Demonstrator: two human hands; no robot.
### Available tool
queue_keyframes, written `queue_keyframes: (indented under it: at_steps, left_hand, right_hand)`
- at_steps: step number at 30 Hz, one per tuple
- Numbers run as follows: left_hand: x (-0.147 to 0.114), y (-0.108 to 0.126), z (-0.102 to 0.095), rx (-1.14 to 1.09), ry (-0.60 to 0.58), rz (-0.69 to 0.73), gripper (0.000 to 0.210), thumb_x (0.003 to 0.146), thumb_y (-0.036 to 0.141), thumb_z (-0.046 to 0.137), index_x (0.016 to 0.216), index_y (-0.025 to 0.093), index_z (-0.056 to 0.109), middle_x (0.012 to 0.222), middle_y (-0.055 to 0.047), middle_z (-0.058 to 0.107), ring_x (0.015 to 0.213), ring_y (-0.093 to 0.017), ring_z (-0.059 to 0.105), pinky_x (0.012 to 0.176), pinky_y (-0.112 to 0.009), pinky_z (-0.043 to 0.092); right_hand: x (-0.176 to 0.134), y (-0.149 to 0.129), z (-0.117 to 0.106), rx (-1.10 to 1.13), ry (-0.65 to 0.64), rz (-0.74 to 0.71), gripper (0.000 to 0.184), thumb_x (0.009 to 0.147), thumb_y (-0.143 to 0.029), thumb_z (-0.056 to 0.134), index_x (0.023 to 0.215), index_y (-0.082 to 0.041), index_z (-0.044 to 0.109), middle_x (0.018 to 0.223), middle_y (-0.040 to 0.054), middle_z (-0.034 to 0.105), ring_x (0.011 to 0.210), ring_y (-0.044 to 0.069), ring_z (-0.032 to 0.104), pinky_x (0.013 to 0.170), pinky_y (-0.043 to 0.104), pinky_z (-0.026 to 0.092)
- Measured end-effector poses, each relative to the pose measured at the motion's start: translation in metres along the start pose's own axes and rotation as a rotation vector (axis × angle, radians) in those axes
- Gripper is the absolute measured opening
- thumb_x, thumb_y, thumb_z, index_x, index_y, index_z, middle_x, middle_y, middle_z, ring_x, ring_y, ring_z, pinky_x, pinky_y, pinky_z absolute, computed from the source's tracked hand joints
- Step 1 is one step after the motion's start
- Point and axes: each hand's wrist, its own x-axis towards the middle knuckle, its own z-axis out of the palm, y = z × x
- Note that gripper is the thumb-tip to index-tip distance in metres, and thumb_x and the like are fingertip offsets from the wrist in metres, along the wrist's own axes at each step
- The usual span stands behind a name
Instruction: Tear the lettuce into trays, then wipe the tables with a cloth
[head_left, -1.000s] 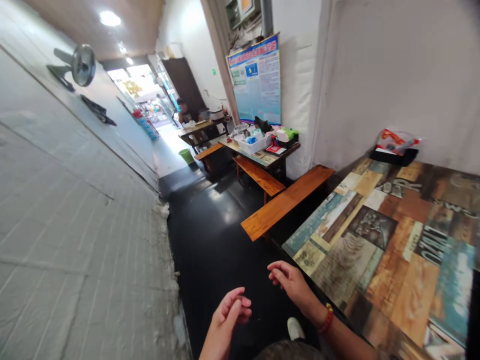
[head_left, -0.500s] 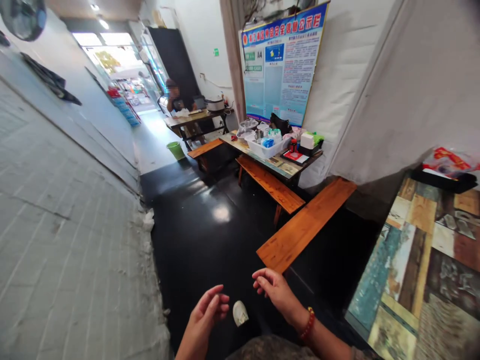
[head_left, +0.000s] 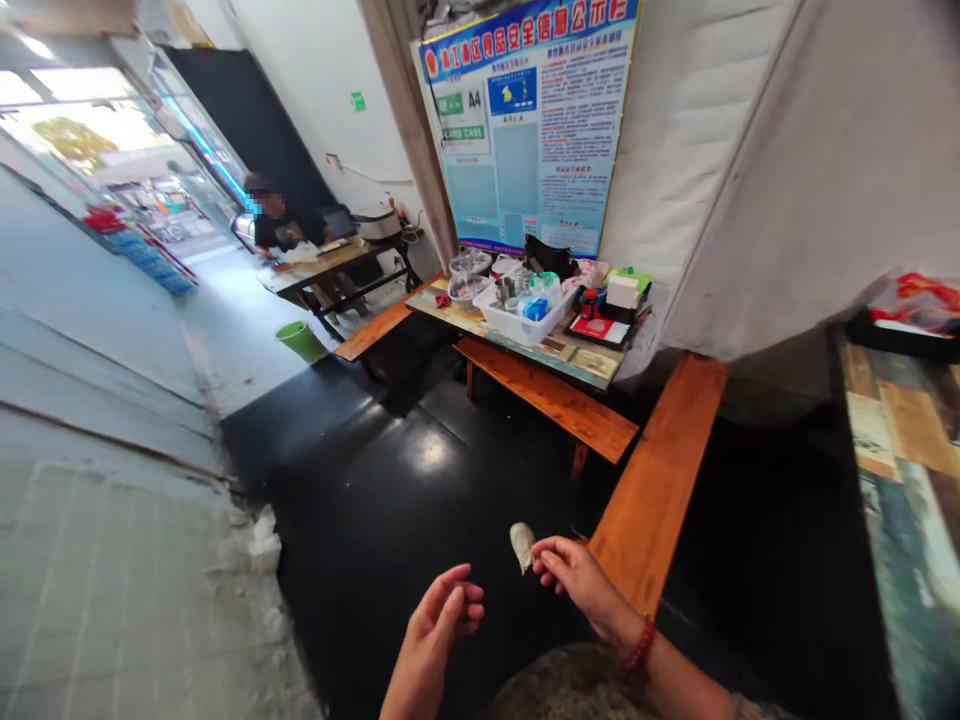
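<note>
The left hand (head_left: pixel 442 612) hangs half-spread over the black floor (head_left: pixel 360 590), fingers loosely bent and thumb lying near them. The right hand (head_left: pixel 574 575) is likewise loosely curled, thumb just under the forefinger; whether those tips meet cannot be told. The long bench (head_left: pixel 667 470) lies just beyond and to the right of the right hand, its near end passing behind that hand and wrist. A pale shoe (head_left: pixel 519 540) shows just past the right fingertips, which overlap its edge in view.

The near end of the bench is hidden by the right forearm. Farther ahead of both hands, a surface (head_left: pixel 592 362) carries a white basket (head_left: pixel 510 322), whose crowded contents are hard to sort out; a clear wrapping and something blue can be made out. To the right of the right hand, a second surface (head_left: pixel 892 440) is cut off by the frame, and the red packet (head_left: pixel 919 300) on its dark tray (head_left: pixel 900 338) is blurred.

The bench is a long flat plank of glossy orange-brown wood with visible grain. The second surface has a patchwork plank pattern. Round red beads form the bracelet (head_left: pixel 642 645) on the right wrist. Left of the left hand, the pale wall (head_left: pixel 112 590) has brick-like lines and a crumbling lower edge.
</note>
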Motion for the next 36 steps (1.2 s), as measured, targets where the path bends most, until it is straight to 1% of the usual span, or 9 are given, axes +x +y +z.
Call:
queue_keyframes:
  at_steps: [4, 8, 13, 16, 20, 24, 28, 32, 36]
  left_hand:
    - [0.083, 0.066, -0.007, 0.001, 0.068, 0.017, 0.053, 0.062, 0.052, 0.079, 0.1, 0.017, 0.069, 0.084, -0.007, 0.07, 0.071, -0.018, 0.064, 0.066, -0.028, 0.051]
    - [0.167, 0.131, -0.008, 0.017, 0.067, 0.066, 0.052, 0.066, 0.052, 0.076, 0.104, 0.017, 0.068, 0.086, -0.008, 0.07, 0.074, -0.018, 0.064, 0.069, -0.029, 0.051]
    - [0.258, 0.176, -0.01, -0.041, 0.033, 0.061, 0.049, 0.07, 0.049, 0.075, 0.106, 0.017, 0.066, 0.086, -0.006, 0.069, 0.072, -0.015, 0.063, 0.067, -0.026, 0.049]
    - [0.316, 0.189, -0.021, -0.068, 0.021, -0.002, 0.049, 0.068, 0.048, 0.077, 0.103, 0.016, 0.066, 0.082, -0.006, 0.069, 0.068, -0.014, 0.063, 0.064, -0.024, 0.048]
    - [0.417, 0.21, -0.048, -0.041, -0.012, -0.024, 0.052, 0.067, 0.049, 0.077, 0.103, 0.015, 0.063, 0.083, -0.006, 0.069, 0.066, -0.013, 0.063, 0.062, -0.024, 0.048]
    - [0.557, 0.249, -0.077, 0.077, -0.07, 0.005, 0.05, 0.073, 0.048, 0.071, 0.107, 0.013, 0.06, 0.087, -0.006, 0.067, 0.068, -0.012, 0.063, 0.062, -0.023, 0.048]
    - [0.738, 0.306, -0.096, 0.439, -0.021, 0.099, 0.045, 0.077, 0.045, 0.064, 0.108, 0.013, 0.061, 0.094, -0.009, 0.067, 0.075, -0.016, 0.066, 0.064, -0.026, 0.05]
    - [0.923, 0.367, -0.098, 0.68, 0.001, 0.176, 0.039, 0.077, 0.03, 0.064, 0.111, 0.012, 0.061, 0.11, -0.015, 0.064, 0.096, -0.023, 0.064, 0.084, -0.036, 0.051]
    - [1.067, 0.416, -0.083, 0.863, -0.104, 0.277, 0.05, 0.073, 0.019, 0.065, 0.122, 0.011, 0.057, 0.135, -0.02, 0.049, 0.128, -0.032, 0.046, 0.108, -0.044, 0.035]
  right_hand:
    - [0.103, -0.042, 0.019, 0.157, 0.003, 0.061, 0.051, 0.068, -0.062, 0.068, 0.094, -0.018, 0.066, 0.08, 0.0032, 0.066, 0.066, 0.014, 0.059, 0.053, 0.023, 0.037]
    - [0.207, -0.12, 0.041, 0.242, -0.048, 0.034, 0.048, 0.071, -0.057, 0.069, 0.101, -0.019, 0.065, 0.088, 0.0034, 0.067, 0.071, 0.013, 0.061, 0.058, 0.023, 0.039]
    - [0.306, -0.21, 0.066, 0.191, -0.141, -0.081, 0.041, 0.076, -0.052, 0.067, 0.099, -0.018, 0.065, 0.086, 0.0027, 0.066, 0.07, 0.012, 0.059, 0.059, 0.023, 0.038]
    - [0.347, -0.227, 0.076, 0.137, -0.159, -0.096, 0.039, 0.078, -0.052, 0.066, 0.099, -0.019, 0.066, 0.085, 0.0029, 0.066, 0.071, 0.013, 0.059, 0.06, 0.024, 0.039]
    - [0.397, -0.218, 0.076, 0.129, -0.038, -0.007, 0.042, 0.078, -0.054, 0.066, 0.1, -0.019, 0.066, 0.087, 0.0045, 0.066, 0.073, 0.015, 0.059, 0.06, 0.024, 0.039]
    - [0.461, -0.21, 0.07, 0.148, 0.179, 0.073, 0.046, 0.075, -0.056, 0.067, 0.104, -0.02, 0.066, 0.092, 0.0052, 0.067, 0.077, 0.017, 0.06, 0.063, 0.025, 0.041]
    - [0.541, -0.212, 0.08, 0.133, 0.425, 0.111, 0.054, 0.073, -0.061, 0.066, 0.109, -0.021, 0.065, 0.097, 0.0059, 0.068, 0.082, 0.019, 0.061, 0.067, 0.027, 0.044]
    - [0.625, -0.228, 0.129, 0.134, 0.601, 0.232, 0.058, 0.071, -0.065, 0.066, 0.107, -0.02, 0.066, 0.098, 0.0074, 0.068, 0.084, 0.02, 0.061, 0.067, 0.028, 0.045]
    - [0.698, -0.259, 0.188, 0.067, 0.533, 0.31, 0.055, 0.077, -0.064, 0.06, 0.109, -0.02, 0.066, 0.098, 0.0079, 0.068, 0.081, 0.02, 0.062, 0.064, 0.029, 0.045]
